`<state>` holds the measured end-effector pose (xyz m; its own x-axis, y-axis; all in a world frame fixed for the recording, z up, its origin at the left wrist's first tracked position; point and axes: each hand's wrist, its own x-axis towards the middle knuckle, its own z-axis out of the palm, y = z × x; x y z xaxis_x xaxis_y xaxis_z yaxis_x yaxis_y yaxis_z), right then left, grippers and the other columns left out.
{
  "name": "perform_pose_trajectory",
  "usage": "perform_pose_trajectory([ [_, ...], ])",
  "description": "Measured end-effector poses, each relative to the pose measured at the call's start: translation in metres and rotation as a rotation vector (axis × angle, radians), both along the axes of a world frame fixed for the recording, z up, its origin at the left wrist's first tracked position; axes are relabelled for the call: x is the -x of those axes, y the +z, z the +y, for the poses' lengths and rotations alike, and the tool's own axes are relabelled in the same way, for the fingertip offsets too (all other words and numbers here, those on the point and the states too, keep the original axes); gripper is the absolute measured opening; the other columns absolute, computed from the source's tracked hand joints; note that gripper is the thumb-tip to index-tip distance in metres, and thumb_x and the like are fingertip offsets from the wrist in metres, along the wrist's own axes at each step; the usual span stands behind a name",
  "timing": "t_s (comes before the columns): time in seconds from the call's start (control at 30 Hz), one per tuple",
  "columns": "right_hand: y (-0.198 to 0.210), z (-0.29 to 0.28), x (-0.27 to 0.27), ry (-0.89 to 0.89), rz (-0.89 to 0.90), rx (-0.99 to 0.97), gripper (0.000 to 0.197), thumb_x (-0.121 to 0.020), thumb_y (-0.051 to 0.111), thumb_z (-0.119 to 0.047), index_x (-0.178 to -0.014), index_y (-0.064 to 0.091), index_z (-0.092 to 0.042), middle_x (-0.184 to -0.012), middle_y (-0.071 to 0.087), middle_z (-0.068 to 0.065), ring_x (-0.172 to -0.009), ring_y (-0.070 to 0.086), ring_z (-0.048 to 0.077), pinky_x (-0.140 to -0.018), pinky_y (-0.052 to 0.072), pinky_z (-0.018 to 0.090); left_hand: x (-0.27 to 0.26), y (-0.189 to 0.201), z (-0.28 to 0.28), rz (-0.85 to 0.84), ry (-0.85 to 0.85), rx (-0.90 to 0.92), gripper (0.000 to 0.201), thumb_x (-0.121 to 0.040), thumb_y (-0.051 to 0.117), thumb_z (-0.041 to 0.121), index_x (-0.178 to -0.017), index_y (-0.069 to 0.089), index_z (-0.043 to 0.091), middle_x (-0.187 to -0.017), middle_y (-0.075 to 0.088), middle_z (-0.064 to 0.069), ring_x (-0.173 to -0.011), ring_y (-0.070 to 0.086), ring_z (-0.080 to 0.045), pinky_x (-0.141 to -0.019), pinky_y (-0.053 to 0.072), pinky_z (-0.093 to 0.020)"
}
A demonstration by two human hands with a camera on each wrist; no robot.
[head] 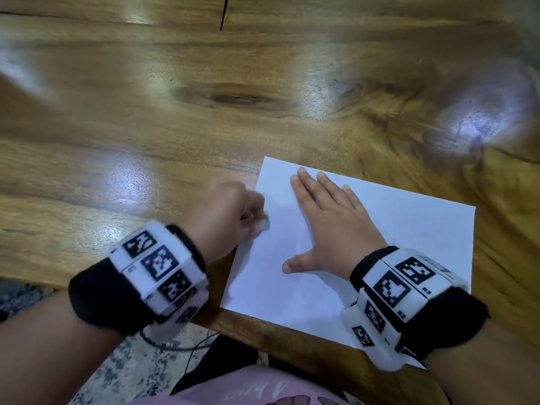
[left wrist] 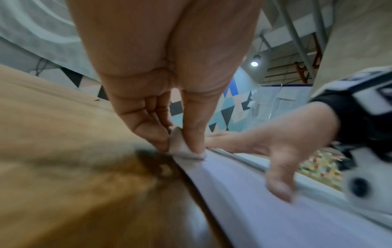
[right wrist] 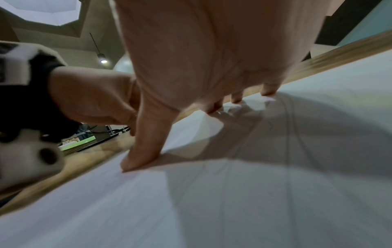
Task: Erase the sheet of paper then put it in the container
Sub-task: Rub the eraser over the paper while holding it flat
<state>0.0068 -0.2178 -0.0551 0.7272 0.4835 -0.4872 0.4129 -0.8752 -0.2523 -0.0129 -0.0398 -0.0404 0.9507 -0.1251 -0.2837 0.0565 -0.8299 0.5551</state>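
A white sheet of paper lies near the front edge of the wooden table. My right hand lies flat on the sheet with fingers spread, and in the right wrist view its thumb and fingertips press the paper. At the sheet's left edge my left hand pinches a small white eraser. In the left wrist view the eraser sits between thumb and forefinger, down on the paper's edge. No container shows in any view.
Bare wood stretches to the left and far side of the table. A blurred pale glare patch lies at the far right. Some flat green and dark items sit at the table's far left in the right wrist view. The table's front edge runs just below the sheet.
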Motion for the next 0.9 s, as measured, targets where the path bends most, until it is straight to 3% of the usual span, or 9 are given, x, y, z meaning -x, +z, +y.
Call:
perform_pose_trajectory([
  [0.07,0.000,0.000,0.000,0.003,0.003,0.007,0.132,-0.062,0.066,-0.072,-0.146,-0.025,-0.026,-0.153,-0.031,-0.014,-0.142,-0.025,0.010,-0.118,-0.011,0.039,0.021,0.001,0.006,0.101,-0.091,0.000,0.016,-0.072,0.072,0.021,-0.060,0.062,0.017,-0.066,0.060,-0.001,-0.058,0.049,-0.011,-0.050,0.032,-0.019],
  [0.17,0.000,0.000,0.000,0.003,0.005,0.009,0.132,-0.062,0.066,-0.072,-0.145,-0.025,-0.026,-0.152,-0.031,-0.014,-0.142,-0.025,0.010,-0.118,-0.011,0.039,0.034,0.004,0.013,0.294,-0.164,-0.012,0.010,-0.067,0.074,0.021,-0.065,0.066,0.016,-0.069,0.069,0.002,-0.063,0.057,-0.008,-0.054,0.037,-0.011],
  [0.27,0.000,0.001,0.000,-0.001,0.003,0.003,0.132,-0.062,0.067,-0.071,-0.146,-0.025,-0.026,-0.153,-0.031,-0.014,-0.142,-0.025,0.010,-0.118,-0.011,0.039,0.012,0.005,0.006,0.187,-0.055,0.008,0.011,-0.068,0.075,0.027,-0.071,0.069,0.019,-0.071,0.071,0.002,-0.065,0.061,-0.007,-0.056,0.041,-0.014],
  [0.4,0.000,0.001,0.000,-0.001,0.002,0.000,0.132,-0.062,0.067,-0.071,-0.146,-0.025,-0.026,-0.153,-0.031,-0.014,-0.142,-0.025,0.010,-0.118,-0.011,0.038,-0.001,0.003,-0.006,-0.001,0.025,0.009,0.012,-0.072,0.072,0.022,-0.069,0.065,0.013,-0.067,0.064,-0.002,-0.061,0.053,-0.014,-0.052,0.034,-0.015],
  [0.47,-0.001,0.000,0.000,0.002,0.000,0.001,0.132,-0.062,0.066,-0.072,-0.145,-0.025,-0.026,-0.152,-0.031,-0.014,-0.142,-0.025,0.010,-0.118,-0.012,0.038,0.014,0.003,-0.002,0.073,-0.075,-0.009,0.017,-0.073,0.071,0.020,-0.061,0.060,0.018,-0.066,0.059,0.001,-0.061,0.051,-0.012,-0.053,0.033,-0.014],
  [0.57,-0.001,0.000,0.000,0.004,-0.001,0.001,0.132,-0.062,0.066,-0.072,-0.145,-0.025,-0.026,-0.152,-0.031,-0.014,-0.142,-0.025,0.010,-0.118,-0.012,0.039,0.027,0.006,0.004,0.282,-0.200,0.000,0.018,-0.070,0.071,0.019,-0.057,0.059,0.023,-0.067,0.064,0.003,-0.062,0.053,-0.008,-0.054,0.036,-0.012],
  [0.63,-0.002,0.000,0.000,0.001,-0.003,-0.003,0.132,-0.062,0.066,-0.072,-0.145,-0.025,-0.026,-0.152,-0.031,-0.014,-0.142,-0.025,0.010,-0.117,-0.012,0.038,0.016,0.007,0.002,0.242,-0.158,0.002,0.017,-0.070,0.072,0.026,-0.059,0.060,0.026,-0.067,0.065,0.003,-0.061,0.054,-0.007,-0.052,0.034,-0.013],
  [0.77,-0.002,0.000,0.000,-0.005,0.002,-0.008,0.132,-0.062,0.068,-0.070,-0.146,-0.025,-0.026,-0.153,-0.031,-0.015,-0.142,-0.025,0.010,-0.117,-0.012,0.038,-0.004,-0.002,-0.006,-0.009,-0.049,0.014,0.010,-0.076,0.068,0.023,-0.071,0.061,0.018,-0.073,0.062,-0.003,-0.069,0.053,-0.018,-0.058,0.038,-0.023],
  [0.9,-0.001,0.000,0.000,0.001,0.003,-0.004,0.132,-0.062,0.067,-0.071,-0.145,-0.025,-0.026,-0.152,-0.032,-0.014,-0.142,-0.026,0.011,-0.117,-0.013,0.038,0.030,-0.006,0.009,0.130,-0.278,0.037,0.013,-0.076,0.063,0.028,-0.070,0.052,0.024,-0.068,0.044,0.011,-0.063,0.045,-0.005,-0.057,0.030,-0.007],
])
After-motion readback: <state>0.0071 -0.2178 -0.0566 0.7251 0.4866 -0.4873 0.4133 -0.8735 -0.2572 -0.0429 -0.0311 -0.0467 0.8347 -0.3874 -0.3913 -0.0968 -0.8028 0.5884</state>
